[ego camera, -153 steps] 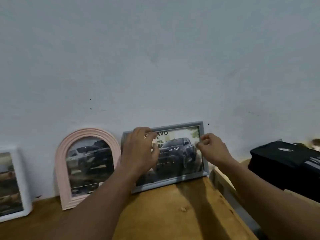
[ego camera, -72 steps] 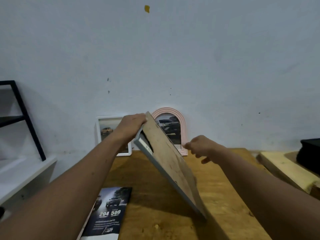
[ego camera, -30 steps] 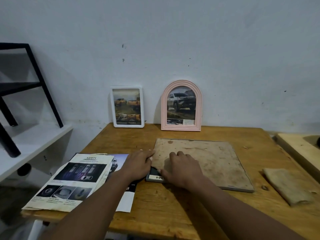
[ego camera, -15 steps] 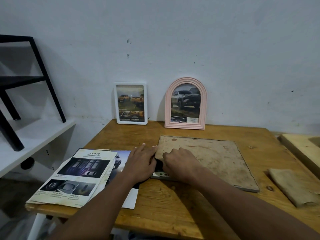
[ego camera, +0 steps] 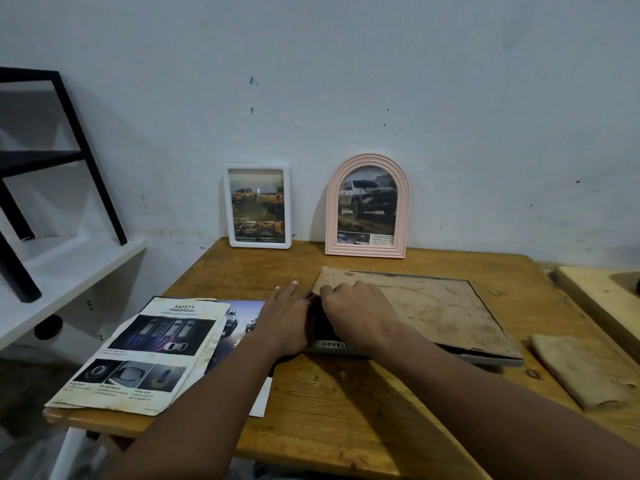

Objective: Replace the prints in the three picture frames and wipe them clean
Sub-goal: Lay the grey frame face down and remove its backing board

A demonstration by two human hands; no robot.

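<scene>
The grey frame (ego camera: pixel 485 358) lies face down on the wooden table (ego camera: pixel 346 410), with its brown backing board (ego camera: pixel 443 313) on top. My right hand (ego camera: pixel 356 313) is curled over the board's left edge and grips it. My left hand (ego camera: pixel 287 320) lies flat beside the frame's left end, fingers spread. Between the hands a dark print (ego camera: pixel 329 344) marked "DOUBLE" shows under the board. A white frame (ego camera: pixel 288 202) and a pink arched frame (ego camera: pixel 367 159) lean upright against the wall, each with a truck print.
Loose car brochures (ego camera: pixel 149 351) lie at the table's front left, partly under my left arm. A tan cloth (ego camera: pixel 578 368) lies at the right. A pale wooden block (ego camera: pixel 595 299) borders the right side; a white shelf (ego camera: pixel 62 271) with a black stand (ego camera: pixel 86 143) is on the left.
I took the grey frame from the wall and laid it face down. In the last second my right hand shifted up the board's left edge, and more of the dark print shows.
</scene>
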